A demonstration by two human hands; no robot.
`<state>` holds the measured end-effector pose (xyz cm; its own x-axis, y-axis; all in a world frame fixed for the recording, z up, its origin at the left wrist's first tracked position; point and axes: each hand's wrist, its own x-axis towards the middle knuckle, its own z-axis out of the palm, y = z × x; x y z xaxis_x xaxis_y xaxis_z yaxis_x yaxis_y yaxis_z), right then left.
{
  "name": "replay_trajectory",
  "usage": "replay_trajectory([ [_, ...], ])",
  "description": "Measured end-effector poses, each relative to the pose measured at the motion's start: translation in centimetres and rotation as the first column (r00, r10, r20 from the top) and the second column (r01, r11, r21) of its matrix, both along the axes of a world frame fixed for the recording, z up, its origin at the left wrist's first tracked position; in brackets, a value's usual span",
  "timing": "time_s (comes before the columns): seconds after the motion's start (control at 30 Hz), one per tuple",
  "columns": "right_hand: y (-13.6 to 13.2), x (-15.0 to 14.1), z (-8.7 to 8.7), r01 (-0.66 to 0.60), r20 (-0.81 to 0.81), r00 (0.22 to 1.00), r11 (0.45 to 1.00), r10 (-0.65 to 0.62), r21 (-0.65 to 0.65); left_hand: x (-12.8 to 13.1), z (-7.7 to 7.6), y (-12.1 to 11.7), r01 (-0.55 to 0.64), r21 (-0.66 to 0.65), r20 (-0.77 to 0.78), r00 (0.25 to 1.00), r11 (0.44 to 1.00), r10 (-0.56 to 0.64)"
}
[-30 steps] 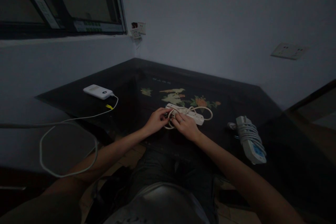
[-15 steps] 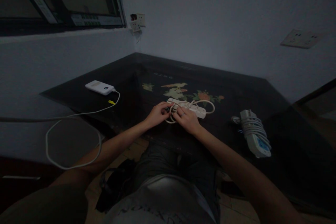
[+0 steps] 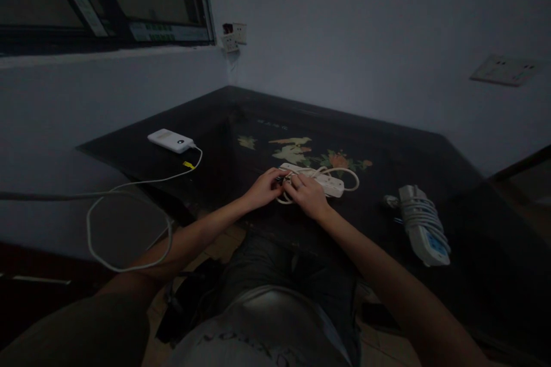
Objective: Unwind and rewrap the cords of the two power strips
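A white power strip lies on the dark table in front of me, its pale cord looped over and around it. At the strip's left end, my left hand has its fingers pinched on the cord near the plug, whose prongs look dark beside the fingertips. My right hand rests against the strip with bent fingers closed on the cord. The two hands almost meet, and the fingers hide much of the cord between them.
To the right lies a second power strip wrapped in its grey cord. A white power bank with a cable sits at the left; the cable hangs in a loop over my left forearm. Wall sockets are behind the table.
The view has shifted slightly, so everything appears a little farther right. Both hands stay at the strip's left end, and the cord loop by the fingers looks drawn closer to the strip.
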<state>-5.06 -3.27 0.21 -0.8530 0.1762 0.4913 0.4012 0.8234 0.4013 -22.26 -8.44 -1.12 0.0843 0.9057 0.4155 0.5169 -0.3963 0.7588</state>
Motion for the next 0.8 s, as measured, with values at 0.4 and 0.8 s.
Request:
replay_trajectory([
  [0.4, -0.4, 9.5, 2.4, 0.005, -0.436, 0.887, 0.946, -0.154, -0.324, -2.1, 1.5, -0.6, 0.005, -0.071, -0.117, 0.993, 0.997, -0.013],
  [0.8, 3.5, 9.8, -0.6, -0.357, -0.397, 0.892, 0.203, -0.214, -0.912, -1.8, 0.0, 0.9, 0.052, -0.326, 0.321, 0.945, 0.944, 0.058],
])
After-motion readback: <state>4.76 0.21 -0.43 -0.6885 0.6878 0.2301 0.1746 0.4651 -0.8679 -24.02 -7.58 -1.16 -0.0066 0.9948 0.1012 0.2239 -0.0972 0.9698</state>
